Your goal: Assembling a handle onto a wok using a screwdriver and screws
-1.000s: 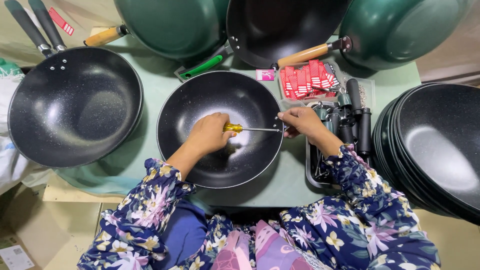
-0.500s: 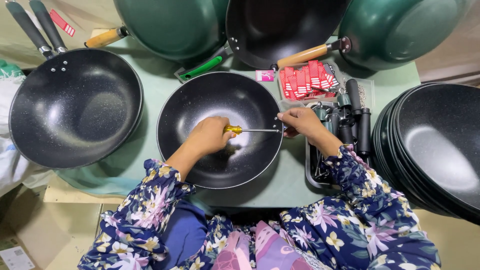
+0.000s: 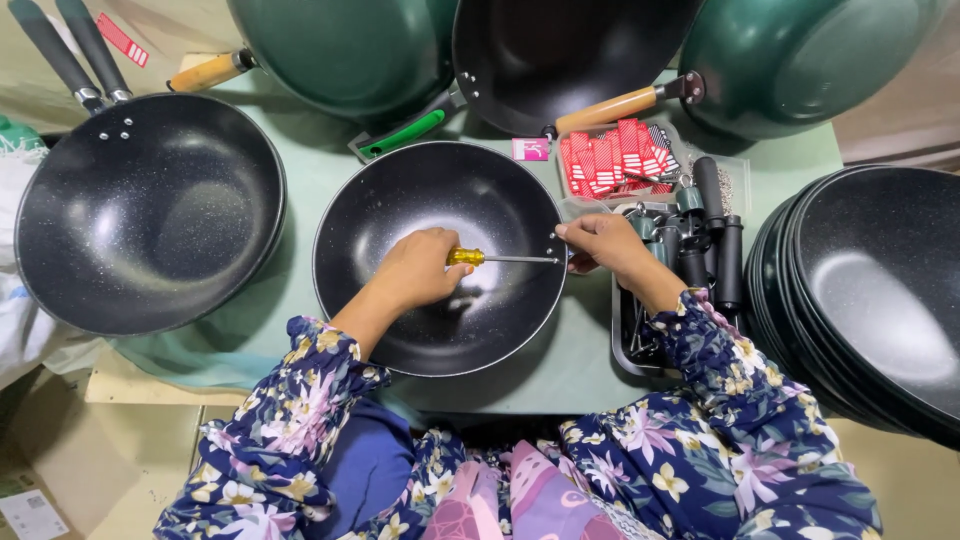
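Glossy speckled black wok (image 3: 400,215); screwdriver (image 3: 500,258) with clear yellow plastic handle, metal shaft.

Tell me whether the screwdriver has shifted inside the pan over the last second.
No. The screwdriver lies level as before, its tip at the right rim of the black pan, yellow handle in the left hand, right hand at the rim.

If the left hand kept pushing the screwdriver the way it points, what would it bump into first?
Probably the pan's side wall, right where the right hand pinches the rim. The left hand aims the screwdriver there.
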